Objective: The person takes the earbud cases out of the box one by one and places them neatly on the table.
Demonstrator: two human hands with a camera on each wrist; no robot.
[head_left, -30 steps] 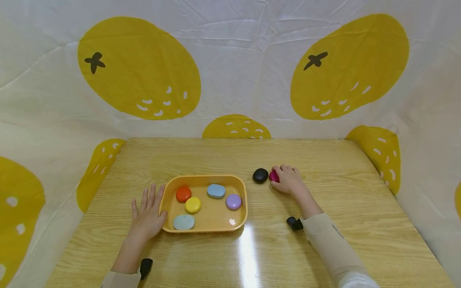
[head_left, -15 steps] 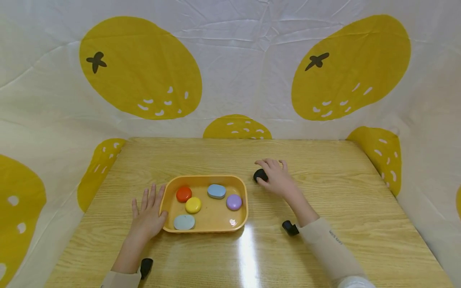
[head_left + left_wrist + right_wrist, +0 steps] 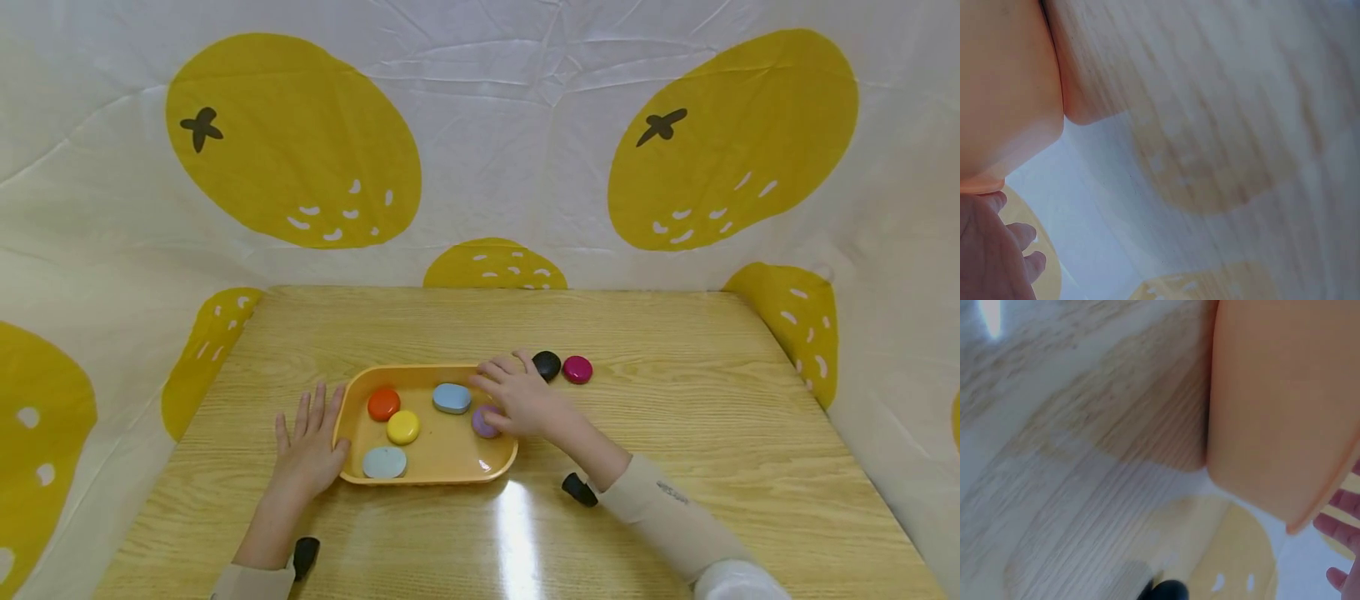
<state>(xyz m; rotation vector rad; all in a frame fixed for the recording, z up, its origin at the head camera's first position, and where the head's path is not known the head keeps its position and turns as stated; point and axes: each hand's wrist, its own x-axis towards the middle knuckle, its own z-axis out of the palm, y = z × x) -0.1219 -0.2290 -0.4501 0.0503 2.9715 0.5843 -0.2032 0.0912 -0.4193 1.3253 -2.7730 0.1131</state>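
A shallow yellow-orange plastic tray [image 3: 442, 457] stands on the table. Inside lie a red disc [image 3: 383, 404], a yellow disc [image 3: 403, 427], a blue oval piece [image 3: 452, 398], a pale grey-blue oval piece [image 3: 385, 462] and a purple disc [image 3: 482, 425]. My left hand [image 3: 309, 454] rests beside the tray's left end, fingers spread, thumb at the rim. Over the right rim reaches my right hand [image 3: 525, 400], its thumb partly covering the purple disc and its fingers extended; no grip shows. In the right wrist view, my right hand's fingers [image 3: 1338, 531] appear past the tray wall [image 3: 1279, 406].
Right of the tray, a black rounded piece [image 3: 547, 366] and a magenta disc [image 3: 578, 369] sit side by side on the wooden table [image 3: 675, 375]. A fruit-print cloth [image 3: 510, 167] hangs behind. Small black devices [image 3: 579, 489] are attached at both wrists.
My right hand has gone left from the magenta disc, past the black piece, to the tray's right end. Both pieces remain on the table. My left hand has stayed in place.
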